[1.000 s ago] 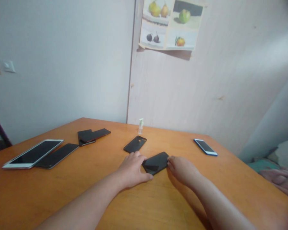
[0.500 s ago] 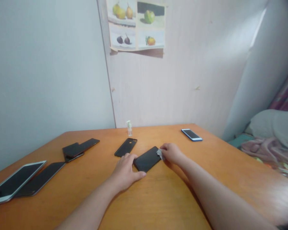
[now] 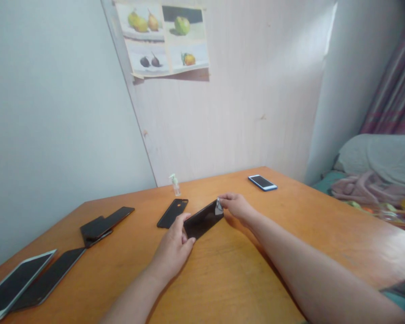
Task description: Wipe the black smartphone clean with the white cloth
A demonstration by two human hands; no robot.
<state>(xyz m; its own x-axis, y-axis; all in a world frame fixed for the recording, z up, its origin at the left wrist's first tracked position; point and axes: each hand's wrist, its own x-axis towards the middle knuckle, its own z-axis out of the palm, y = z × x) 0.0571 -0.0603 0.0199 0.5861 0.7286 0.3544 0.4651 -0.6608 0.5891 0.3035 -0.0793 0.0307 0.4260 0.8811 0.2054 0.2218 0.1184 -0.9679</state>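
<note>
A black smartphone (image 3: 204, 220) is tilted up off the table, its dark glossy face toward me. My left hand (image 3: 177, 243) grips its left end, thumb along the near edge and fingers behind. At the phone's far right corner, my right hand (image 3: 235, 204) pinches a small grey-white wipe (image 3: 219, 207) that lies against the glass. The right fingertips are partly hidden behind the phone and wipe. Just beyond my left hand lies a black phone case (image 3: 172, 213) with a round hole near its top.
A small clear pump bottle (image 3: 175, 185) stands near the back edge. A blue-edged phone (image 3: 262, 182) lies back right. At left are stacked dark phones (image 3: 111, 222), a dark tablet (image 3: 52, 279) and a white-framed tablet (image 3: 18, 283), all on the orange wooden table (image 3: 229, 279).
My left hand has raised and tilted the smartphone from the tabletop. The wipe has stayed at its right end with my right hand. My view has turned a little to the right.
</note>
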